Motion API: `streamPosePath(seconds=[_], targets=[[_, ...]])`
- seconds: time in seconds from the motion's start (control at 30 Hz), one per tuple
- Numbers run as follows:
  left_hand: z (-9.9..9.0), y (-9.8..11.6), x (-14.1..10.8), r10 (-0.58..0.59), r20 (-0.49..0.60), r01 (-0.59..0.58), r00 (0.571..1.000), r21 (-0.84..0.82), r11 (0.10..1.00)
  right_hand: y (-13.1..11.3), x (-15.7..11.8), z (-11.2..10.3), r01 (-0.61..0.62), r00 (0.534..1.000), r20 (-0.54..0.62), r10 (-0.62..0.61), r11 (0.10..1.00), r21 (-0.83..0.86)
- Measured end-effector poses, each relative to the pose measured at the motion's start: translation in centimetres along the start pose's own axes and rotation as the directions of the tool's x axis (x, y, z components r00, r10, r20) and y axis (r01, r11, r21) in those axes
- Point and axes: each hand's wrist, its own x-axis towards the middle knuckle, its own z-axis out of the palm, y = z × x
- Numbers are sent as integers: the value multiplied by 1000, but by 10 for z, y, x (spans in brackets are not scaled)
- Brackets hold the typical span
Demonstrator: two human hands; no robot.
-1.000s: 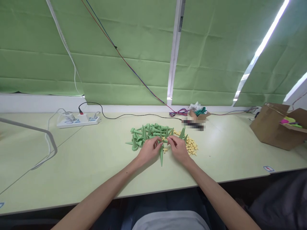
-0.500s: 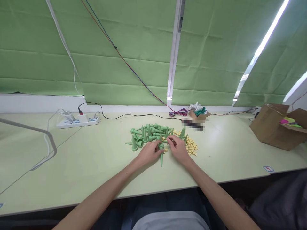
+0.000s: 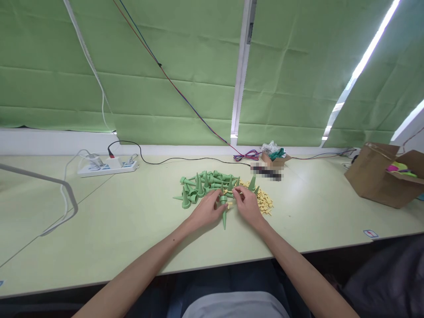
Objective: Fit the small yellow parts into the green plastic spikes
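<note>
Green spike (image 3: 224, 215) gripped in my L hand (image 3: 209, 207), tip toward me; R hand (image 3: 247, 204) bunched nr yellow pc (image 3: 228, 191), can't tell if gripping.

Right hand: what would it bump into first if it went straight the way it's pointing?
Probably the small yellow piece right at its fingertips, unless it is pinched there; next in line seems the left hand. Depth is unclear.
</note>
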Motion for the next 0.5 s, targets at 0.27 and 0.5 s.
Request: streamPosePath(seconds=[0.27, 0.5], targets=[[1, -3, 5, -41, 0, 39, 999, -321, 946, 0, 0, 0, -30, 1000, -7, 30, 999, 32], [-6, 7, 7, -101, 105, 143, 989, -579, 802, -2, 0, 0, -20, 1000, -4, 21, 999, 45]])
